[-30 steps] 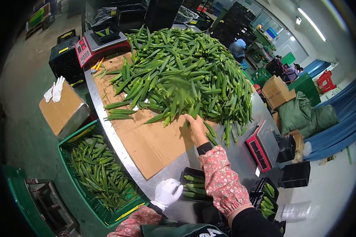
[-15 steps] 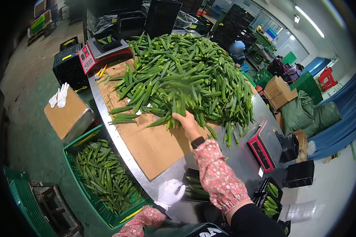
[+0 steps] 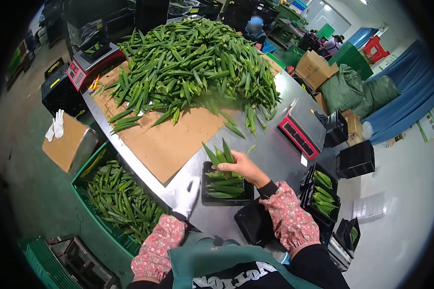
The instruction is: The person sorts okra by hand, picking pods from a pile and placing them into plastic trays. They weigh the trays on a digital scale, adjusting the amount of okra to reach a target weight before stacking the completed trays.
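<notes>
My bare right hand is closed around a few okra pods, which stick up past its fingers. It is directly above a small black tray, where more okra lies side by side. Just left of that tray is my left hand, in a white glove, fingers extended and holding nothing. A large heap of okra covers the far part of the metal table, partly on a sheet of cardboard.
A red scale stands on the right, another scale at the far left. Black trays of okra sit at my right. Below the table's left edge is a green crate full of okra. A person is behind the heap.
My right hand has come back from the heap to the black tray, bringing okra pods with it. My left hand has straightened its fingers beside the tray. The view has shifted downward.
</notes>
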Demonstrator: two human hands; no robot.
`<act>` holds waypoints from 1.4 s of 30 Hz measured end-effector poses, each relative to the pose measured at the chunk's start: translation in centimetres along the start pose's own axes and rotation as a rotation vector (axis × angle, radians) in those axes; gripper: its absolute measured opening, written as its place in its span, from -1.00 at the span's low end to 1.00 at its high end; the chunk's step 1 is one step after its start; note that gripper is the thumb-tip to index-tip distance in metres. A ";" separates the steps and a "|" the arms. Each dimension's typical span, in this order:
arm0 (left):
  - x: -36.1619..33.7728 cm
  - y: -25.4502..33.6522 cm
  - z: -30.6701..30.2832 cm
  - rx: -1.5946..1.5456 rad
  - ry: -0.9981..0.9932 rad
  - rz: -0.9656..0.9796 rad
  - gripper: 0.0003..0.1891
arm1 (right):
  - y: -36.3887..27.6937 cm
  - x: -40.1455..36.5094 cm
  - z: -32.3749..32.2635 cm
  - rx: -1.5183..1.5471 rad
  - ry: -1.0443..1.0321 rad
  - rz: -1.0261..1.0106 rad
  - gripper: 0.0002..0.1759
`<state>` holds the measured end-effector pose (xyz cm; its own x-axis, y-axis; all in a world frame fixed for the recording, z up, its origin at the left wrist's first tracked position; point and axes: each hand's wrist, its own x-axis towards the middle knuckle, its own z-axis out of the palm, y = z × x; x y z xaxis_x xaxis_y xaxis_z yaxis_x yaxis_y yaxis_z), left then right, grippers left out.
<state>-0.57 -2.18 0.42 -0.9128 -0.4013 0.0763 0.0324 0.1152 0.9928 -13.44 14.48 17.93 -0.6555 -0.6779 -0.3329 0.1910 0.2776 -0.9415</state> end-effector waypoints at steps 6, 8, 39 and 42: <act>-0.3 7.4 -0.2 -0.673 -0.082 -0.398 -0.77 | 3.7 -3.9 2.5 -0.986 0.304 -0.487 -0.60; -0.8 8.4 0.1 -0.669 -0.123 -0.296 -0.76 | 3.4 -5.3 3.5 -1.194 0.258 -0.622 -0.56; -1.6 7.9 -7.9 -0.433 -0.008 -0.231 -0.58 | 7.7 -8.3 -0.4 0.483 0.275 0.085 -0.54; -2.2 8.4 -13.0 -0.346 0.158 -0.200 -0.59 | 7.3 -7.9 -0.3 0.637 0.231 0.053 -0.48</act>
<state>7.05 -12.13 9.78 -0.8422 -0.5221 -0.1346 0.0201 -0.2798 0.9598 -7.07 22.07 13.70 -0.7591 -0.4919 -0.4264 0.5740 -0.1968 -0.7949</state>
